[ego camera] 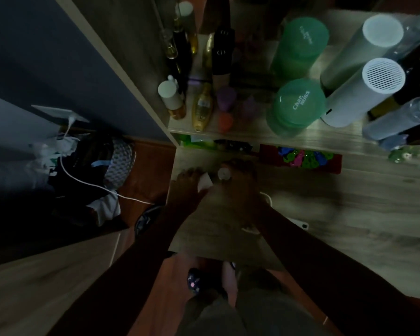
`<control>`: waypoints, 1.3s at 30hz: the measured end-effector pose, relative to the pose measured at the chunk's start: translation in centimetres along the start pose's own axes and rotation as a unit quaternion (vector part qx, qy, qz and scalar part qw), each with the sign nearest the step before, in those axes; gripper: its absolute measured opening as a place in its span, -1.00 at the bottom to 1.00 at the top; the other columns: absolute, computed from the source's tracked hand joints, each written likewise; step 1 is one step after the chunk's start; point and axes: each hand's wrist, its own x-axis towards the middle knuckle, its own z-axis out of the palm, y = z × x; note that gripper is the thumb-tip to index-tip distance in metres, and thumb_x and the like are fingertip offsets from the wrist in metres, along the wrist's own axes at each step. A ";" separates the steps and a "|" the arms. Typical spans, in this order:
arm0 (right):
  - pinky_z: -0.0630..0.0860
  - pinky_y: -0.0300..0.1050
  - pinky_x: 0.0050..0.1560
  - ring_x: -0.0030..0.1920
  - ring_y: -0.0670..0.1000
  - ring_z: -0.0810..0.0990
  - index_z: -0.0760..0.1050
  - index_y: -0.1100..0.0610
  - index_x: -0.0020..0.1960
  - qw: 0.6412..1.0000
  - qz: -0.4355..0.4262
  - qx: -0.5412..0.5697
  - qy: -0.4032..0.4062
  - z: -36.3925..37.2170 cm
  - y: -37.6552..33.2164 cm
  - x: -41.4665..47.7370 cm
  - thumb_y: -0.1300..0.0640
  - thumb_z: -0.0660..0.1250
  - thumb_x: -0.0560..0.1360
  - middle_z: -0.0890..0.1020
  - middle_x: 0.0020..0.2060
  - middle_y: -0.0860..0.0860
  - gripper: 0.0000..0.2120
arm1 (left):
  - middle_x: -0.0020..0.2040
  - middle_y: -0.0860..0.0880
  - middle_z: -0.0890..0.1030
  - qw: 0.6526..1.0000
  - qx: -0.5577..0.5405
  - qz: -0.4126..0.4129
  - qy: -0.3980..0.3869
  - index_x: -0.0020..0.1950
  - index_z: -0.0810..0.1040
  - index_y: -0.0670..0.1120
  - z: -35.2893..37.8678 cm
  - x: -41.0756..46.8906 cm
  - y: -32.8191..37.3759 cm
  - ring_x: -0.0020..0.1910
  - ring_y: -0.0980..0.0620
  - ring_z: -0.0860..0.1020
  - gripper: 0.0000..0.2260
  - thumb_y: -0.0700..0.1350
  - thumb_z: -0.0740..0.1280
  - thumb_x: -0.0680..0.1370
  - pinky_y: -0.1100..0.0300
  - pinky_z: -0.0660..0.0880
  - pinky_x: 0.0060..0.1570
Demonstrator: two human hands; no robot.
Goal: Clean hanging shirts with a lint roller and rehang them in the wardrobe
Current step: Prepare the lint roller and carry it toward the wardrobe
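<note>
1. Down at the bottom of my view are a dark patterned slipper (195,282) and red-brown floor, with both forearms reaching up over the pale wood-grain worktop (349,214).
2. Right hand (240,183) is curled shut around a small white cylinder, the lint roller (224,174) by my reading, near the worktop's left front corner.
3. Left hand (188,183) pinches a white sheet (205,181) that touches the roller; I judge it is peeling off a used layer.
4. To do it well: hold the roller steady and pull the sheet leftward, flat and slow, so it tears clean.
5. No shirts in sight, and the picture is dim and blurred.
6. Room: the worktop's left edge lies just beside the left hand, with a white cable (87,183) and a clothes heap (87,166) beyond it.
7. Behind the hands, a red tray of coloured pegs (301,158) sits under the bottle shelf (252,135); open worktop lies to the right.
</note>
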 end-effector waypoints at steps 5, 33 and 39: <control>0.47 0.11 0.22 0.12 0.23 0.59 0.65 0.11 0.08 0.998 -0.016 0.037 0.038 -0.2 -0.4 -0.3 0.11 0.41 0.45 0.67 0.07 0.11 -0.78 | 0.36 -0.21 0.52 0.994 -0.092 -0.053 0.005 0.47 0.41 -0.18 1.1 -2.8 -0.8 0.31 -0.23 0.50 -0.34 0.15 0.38 0.48 -0.08 0.43 0.29; 0.58 -0.09 -0.08 -0.12 -0.09 0.61 0.62 -0.13 0.05 0.915 -0.110 0.380 -0.077 -9.6 -5.4 -8.2 -0.05 0.46 0.46 0.67 -0.07 -0.20 -0.83 | 0.23 0.06 0.57 0.965 -0.243 0.045 0.092 0.56 0.18 0.05 -5.8 -11.3 2.8 0.08 0.16 0.55 -0.30 0.06 0.45 0.51 0.44 0.44 -0.09; 0.54 -0.19 -0.03 0.10 -0.21 0.59 0.59 -0.18 0.10 0.901 -0.158 0.393 -0.091 -9.3 -4.3 -8.5 0.01 0.44 0.46 0.59 0.13 -0.40 -0.77 | 0.18 0.08 0.60 0.968 -0.231 0.043 0.085 0.50 0.16 0.20 -5.6 -11.4 3.4 0.01 0.20 0.57 -0.37 0.13 0.40 0.53 0.27 0.50 -0.10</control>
